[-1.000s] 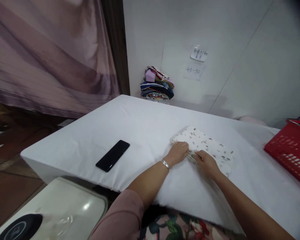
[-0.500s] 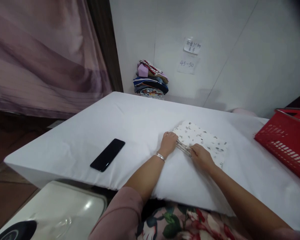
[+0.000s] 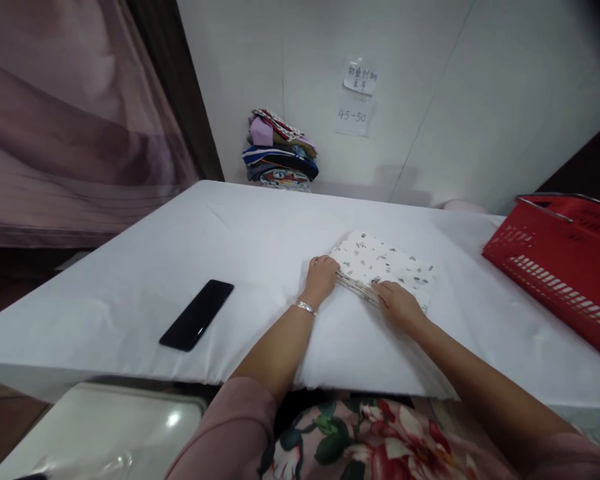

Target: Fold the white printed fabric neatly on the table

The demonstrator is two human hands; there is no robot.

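A folded white cloth (image 3: 383, 261) with small dark printed motifs lies flat on the white-covered table (image 3: 260, 233). Its layered fold edge faces me. My left hand (image 3: 323, 275) is closed on the left end of that edge, a silver bracelet (image 3: 306, 307) on its wrist. Farther right along the same edge, my right hand (image 3: 396, 301) grips the layers, its thumb side toward the fold. Fingertips of both hands are partly hidden.
A black phone (image 3: 197, 315) lies left of my arms. At the right stands a red basket (image 3: 555, 267) with metal handles. Folded clothes (image 3: 280, 150) are stacked beyond the table's far edge, by the wall with paper notes (image 3: 353, 119). A pale glossy surface (image 3: 115, 427) is at lower left.
The camera view has turned to the right. My right hand has shifted slightly right along the cloth's fold edge, which now looks straighter; my left hand stays at its end.
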